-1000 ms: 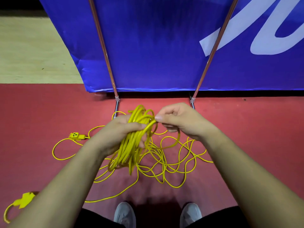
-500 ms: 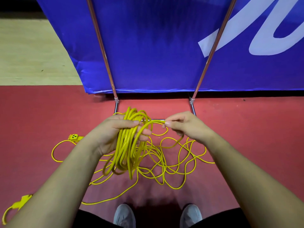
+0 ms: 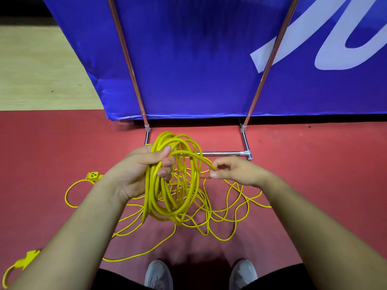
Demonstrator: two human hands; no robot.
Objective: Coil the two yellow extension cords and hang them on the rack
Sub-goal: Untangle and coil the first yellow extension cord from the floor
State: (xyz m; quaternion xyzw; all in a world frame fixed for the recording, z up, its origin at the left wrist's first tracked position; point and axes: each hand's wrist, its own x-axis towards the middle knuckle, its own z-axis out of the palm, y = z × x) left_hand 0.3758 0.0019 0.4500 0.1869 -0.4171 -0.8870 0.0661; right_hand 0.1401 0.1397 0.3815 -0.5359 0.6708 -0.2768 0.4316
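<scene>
While left fingers [image 3: 152, 158] curl round the coil [image 3: 151, 195], right fingers [image 3: 219, 174] pinch its loose strand [image 3: 194, 157].

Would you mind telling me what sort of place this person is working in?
Probably an indoor sports hall or event venue: a red floor meets pale wooden flooring, and a metal rack stands before a large blue banner with white lettering.

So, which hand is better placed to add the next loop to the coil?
Probably the right hand: it pinches the free strand that leads off the coil toward the loose cord on the floor. The left hand is occupied, gripping the coil.
</scene>
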